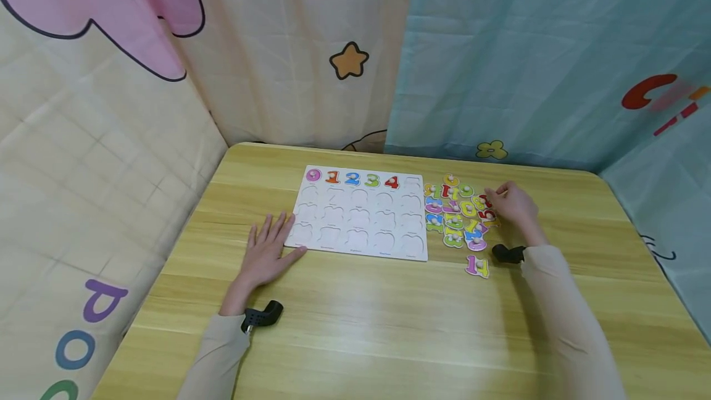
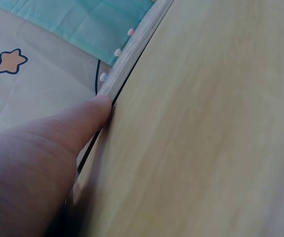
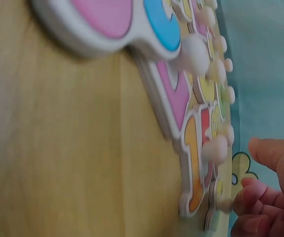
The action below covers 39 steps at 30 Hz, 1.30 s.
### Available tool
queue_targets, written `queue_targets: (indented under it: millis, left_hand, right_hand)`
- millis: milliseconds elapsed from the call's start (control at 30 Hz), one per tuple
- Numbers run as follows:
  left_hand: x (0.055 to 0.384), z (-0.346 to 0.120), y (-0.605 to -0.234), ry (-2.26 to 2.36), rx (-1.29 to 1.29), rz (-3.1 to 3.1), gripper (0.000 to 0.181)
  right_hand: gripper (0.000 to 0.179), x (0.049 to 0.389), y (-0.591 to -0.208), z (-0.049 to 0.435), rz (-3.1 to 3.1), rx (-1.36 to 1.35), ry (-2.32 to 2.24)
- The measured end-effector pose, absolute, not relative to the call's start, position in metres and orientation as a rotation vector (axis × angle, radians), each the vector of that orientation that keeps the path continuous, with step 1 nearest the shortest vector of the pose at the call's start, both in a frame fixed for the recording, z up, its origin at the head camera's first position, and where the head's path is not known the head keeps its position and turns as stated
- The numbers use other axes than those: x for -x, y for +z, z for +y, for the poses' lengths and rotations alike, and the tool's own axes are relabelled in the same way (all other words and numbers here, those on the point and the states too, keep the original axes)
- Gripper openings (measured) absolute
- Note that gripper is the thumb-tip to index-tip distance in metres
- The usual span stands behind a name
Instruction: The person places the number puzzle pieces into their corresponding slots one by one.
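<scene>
A white number puzzle board lies on the table, with 0, 1, 2, 3 and 4 seated along its top row. My left hand rests with fingers spread at the board's left edge. In the left wrist view, the thumb touches the side of the board. My right hand is over the far right of the loose knobbed number pieces. The right wrist view shows its thumb apart from its bent fingers, near a wooden knob. No piece is visible between them.
A two-digit piece lies apart, nearer the front than the cluster. The wooden table meets printed curtains at the back. Dark wrist mounts are worn on both arms.
</scene>
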<state>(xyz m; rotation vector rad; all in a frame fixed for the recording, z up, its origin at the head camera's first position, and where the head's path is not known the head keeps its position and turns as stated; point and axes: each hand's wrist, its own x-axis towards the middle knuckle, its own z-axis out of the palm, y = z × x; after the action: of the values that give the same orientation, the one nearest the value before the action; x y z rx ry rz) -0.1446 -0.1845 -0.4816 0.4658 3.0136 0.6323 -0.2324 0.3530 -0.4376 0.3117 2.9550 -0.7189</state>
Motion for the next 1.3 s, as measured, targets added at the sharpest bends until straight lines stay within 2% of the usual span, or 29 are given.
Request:
queue_targets:
  millis: [333,533,733,1067,1300]
  left_hand:
    - [0.144,-0.185,-0.482,0.628,-0.463,3.013,0.079]
    - [0.144,-0.183,-0.482,0.63,-0.469,3.014,0.079]
    - [0.144,-0.184,-0.482,0.621,-0.459,3.017,0.079]
    - [0.145,-0.183,-0.482,0.632,-0.464,3.014,0.079]
    - [0.143,-0.184,-0.48,0.641,-0.462,3.012,0.079]
  right_hand:
    - [0.055,0.226,-0.439,0.362,2.931,-0.364,-0.612]
    - [0.064,0.225,-0.44,0.361,2.87,-0.452,-0.482]
    - [0.07,0.227,-0.442,0.361,2.864,-0.424,-0.388]
    - [0.056,0.228,-0.44,0.357,2.877,-0.466,-0.461]
    - [0.043,0.237,-0.432,0.334,3.059,-0.281,-0.544]
